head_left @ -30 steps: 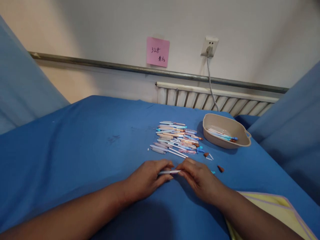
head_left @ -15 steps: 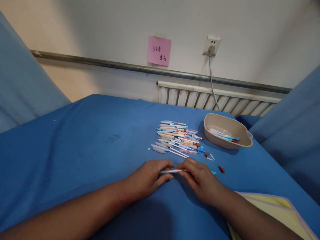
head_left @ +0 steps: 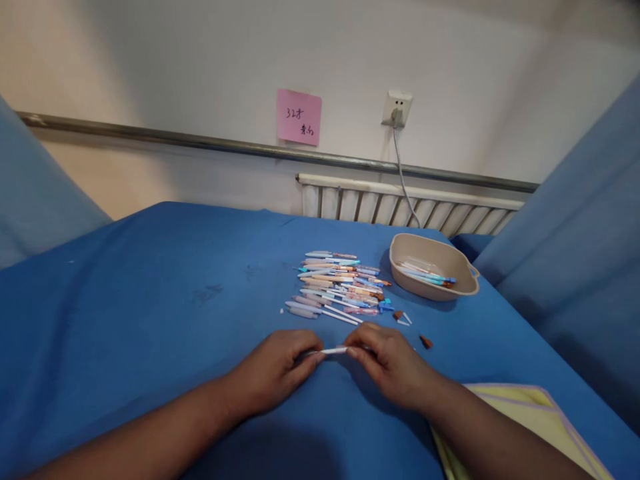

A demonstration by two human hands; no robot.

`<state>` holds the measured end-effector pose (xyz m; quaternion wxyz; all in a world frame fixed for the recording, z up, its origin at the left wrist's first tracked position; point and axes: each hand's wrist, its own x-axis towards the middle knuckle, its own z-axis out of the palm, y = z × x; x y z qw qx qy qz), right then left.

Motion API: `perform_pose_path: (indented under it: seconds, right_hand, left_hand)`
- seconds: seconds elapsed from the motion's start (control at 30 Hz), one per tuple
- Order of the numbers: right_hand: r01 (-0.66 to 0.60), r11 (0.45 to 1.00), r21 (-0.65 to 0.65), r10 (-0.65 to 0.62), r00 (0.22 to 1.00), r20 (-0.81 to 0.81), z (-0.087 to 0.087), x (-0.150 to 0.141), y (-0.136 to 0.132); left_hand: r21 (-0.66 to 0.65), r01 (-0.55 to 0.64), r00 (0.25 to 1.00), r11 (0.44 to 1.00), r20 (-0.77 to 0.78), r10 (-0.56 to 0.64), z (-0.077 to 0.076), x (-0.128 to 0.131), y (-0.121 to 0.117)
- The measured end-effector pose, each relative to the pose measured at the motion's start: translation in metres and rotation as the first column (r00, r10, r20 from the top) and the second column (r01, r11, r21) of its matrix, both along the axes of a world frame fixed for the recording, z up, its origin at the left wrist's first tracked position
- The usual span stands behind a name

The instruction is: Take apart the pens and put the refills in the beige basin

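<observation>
Both my hands rest on the blue cloth near its front. My left hand is closed and pinches one end of a thin white pen part. My right hand is closed on the other end. The part lies level between the two hands. Just beyond them is a pile of pens in pale blue, orange and white, with several loose pen pieces. A small brown cap lies to the right of my right hand, and another small brown piece sits by the pile.
A beige tray with a few pens in it stands at the right back of the cloth. A yellow sheet lies at the front right. Behind are a radiator, a wall socket with a cable and a pink note.
The view has shifted, so everything sits a little further left and lower. My hands hold the same white part and have stayed together.
</observation>
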<state>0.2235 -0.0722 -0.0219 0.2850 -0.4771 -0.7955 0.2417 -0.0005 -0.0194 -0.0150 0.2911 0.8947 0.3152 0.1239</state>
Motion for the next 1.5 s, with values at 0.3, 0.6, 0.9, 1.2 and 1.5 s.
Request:
perform_pose_path:
  seconds: [0.3,0.6,0.9,1.2,1.5]
  right_hand:
    - [0.033,0.999,-0.024,-0.034,0.997,-0.070,-0.001,0.011,0.007]
    - [0.029,1.000,0.006,-0.029,0.999,-0.034,-0.003,0.017,0.008]
    - [0.106,0.994,-0.036,-0.102,0.990,0.103,-0.017,0.043,0.024]
    - [0.344,0.938,0.053,-0.347,0.936,0.053,-0.022,0.061,0.039]
    - [0.378,0.926,-0.009,-0.373,0.910,-0.182,-0.020,0.046,0.035]
  left_hand:
    - [-0.007,-0.029,1.000,1.000,0.010,0.029,0.004,-0.001,0.002]
    - [0.024,-0.035,0.999,0.999,-0.021,0.035,0.005,-0.002,0.003]
    - [-0.042,-0.174,0.983,0.984,0.043,0.176,0.003,-0.007,0.015]
    - [-0.384,-0.287,0.909,0.878,0.182,0.376,0.002,-0.001,0.017]
    - [-0.458,-0.265,0.893,0.849,0.216,0.395,0.001,0.006,0.016]
